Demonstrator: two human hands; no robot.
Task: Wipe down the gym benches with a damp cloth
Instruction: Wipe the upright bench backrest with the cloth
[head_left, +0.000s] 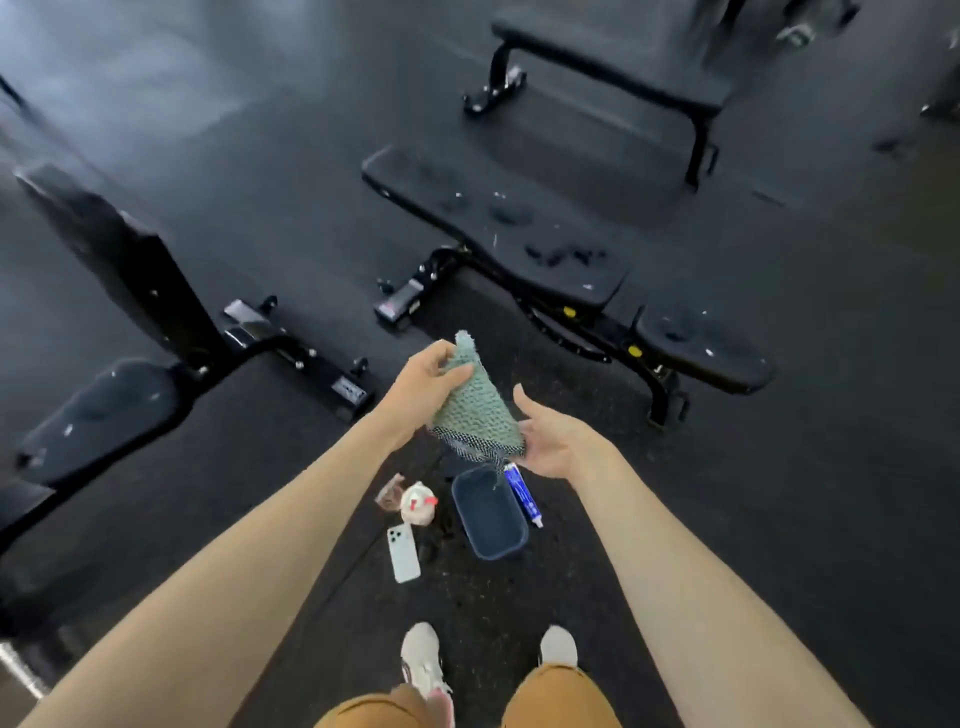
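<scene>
A green knitted cloth (475, 402) hangs in the air in front of me, above a dark blue tub (491, 514) on the floor. My left hand (428, 384) grips the cloth's upper part. My right hand (558, 441) is spread with straight fingers under the cloth's lower edge, touching it. A flat black bench (498, 223) with wet patches and specks lies ahead. An inclined black bench (119, 260) stands at the left. A third bench (613, 57) sits further back.
On the black rubber floor near my feet lie a white phone (404, 553), a small white bundle with red marks (418, 509), a wrapper (389, 493) and a blue-and-white tube (524, 493). Bench frames and feet (400, 301) stick out low between the benches.
</scene>
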